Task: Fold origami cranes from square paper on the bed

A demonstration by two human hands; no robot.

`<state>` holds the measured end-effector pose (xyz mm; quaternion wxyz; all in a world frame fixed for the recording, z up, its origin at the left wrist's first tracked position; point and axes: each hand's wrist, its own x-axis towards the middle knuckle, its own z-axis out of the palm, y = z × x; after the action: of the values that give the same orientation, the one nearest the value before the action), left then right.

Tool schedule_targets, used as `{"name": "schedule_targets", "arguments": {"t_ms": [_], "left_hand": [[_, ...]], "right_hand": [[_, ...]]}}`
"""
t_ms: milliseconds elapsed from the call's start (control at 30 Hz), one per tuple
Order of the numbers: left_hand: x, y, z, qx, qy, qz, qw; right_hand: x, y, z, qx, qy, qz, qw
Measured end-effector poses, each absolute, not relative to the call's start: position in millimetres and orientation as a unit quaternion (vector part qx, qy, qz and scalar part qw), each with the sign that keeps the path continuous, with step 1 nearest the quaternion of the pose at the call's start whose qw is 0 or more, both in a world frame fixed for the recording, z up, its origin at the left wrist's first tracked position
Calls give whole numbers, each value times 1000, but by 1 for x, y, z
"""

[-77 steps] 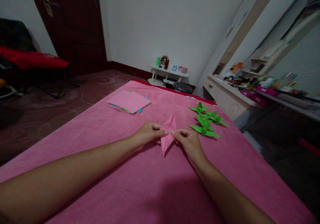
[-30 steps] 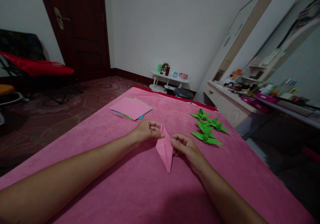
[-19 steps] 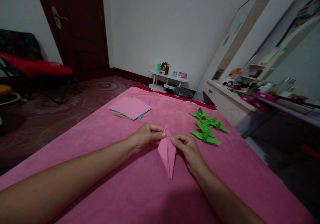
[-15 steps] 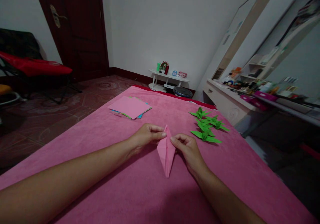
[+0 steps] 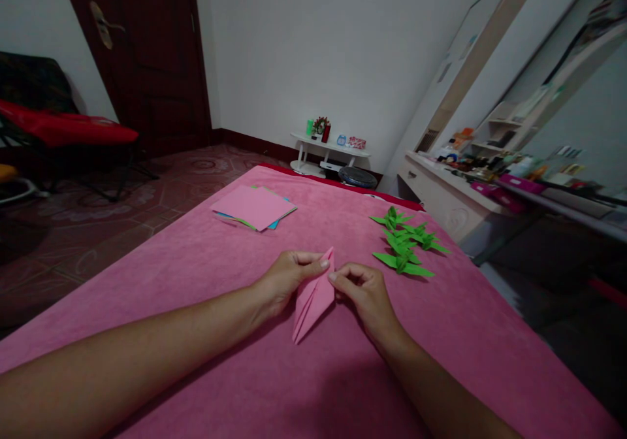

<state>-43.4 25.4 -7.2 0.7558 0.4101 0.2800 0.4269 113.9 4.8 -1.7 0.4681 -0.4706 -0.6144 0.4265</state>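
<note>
A folded pink paper shape (image 5: 311, 302), long and pointed, lies low over the pink cloth-covered surface (image 5: 206, 276) with its sharp tip aimed toward me and to the left. My left hand (image 5: 287, 277) pinches its upper end from the left. From the right, my right hand (image 5: 362, 295) pinches the same upper end with thumb and forefinger. Both hands are closed on the paper. Several finished green folded paper figures (image 5: 404, 242) lie just right of my right hand.
A stack of coloured paper sheets (image 5: 253, 206), pink on top, lies at the far left of the surface. Beyond are a small white table (image 5: 329, 150) with small items, a dresser (image 5: 443, 197) at right, a dark door (image 5: 142, 53) and a red chair (image 5: 63, 132).
The pink shape's upper end stayed pinched while its long point swung down toward me and then to the left. Both hands stayed close together at its top.
</note>
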Motion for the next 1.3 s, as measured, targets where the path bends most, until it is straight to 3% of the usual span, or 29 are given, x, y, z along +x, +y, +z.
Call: {"name": "schedule_targets", "arguments": {"t_ms": [367, 600, 967, 1300], "left_hand": [[-40, 20, -4, 434, 288, 449, 726], [-40, 20, -2, 465, 314, 456, 691], [-40, 19, -1, 500, 307, 447, 675], [-39, 17, 1, 510, 309, 455, 661]], "right_hand": [[112, 1, 1, -474, -620, 409, 472], [112, 3, -2, -480, -589, 342, 552], [112, 1, 7, -451, -624, 289, 569], [114, 4, -2, -414, -513, 498, 563]]}}
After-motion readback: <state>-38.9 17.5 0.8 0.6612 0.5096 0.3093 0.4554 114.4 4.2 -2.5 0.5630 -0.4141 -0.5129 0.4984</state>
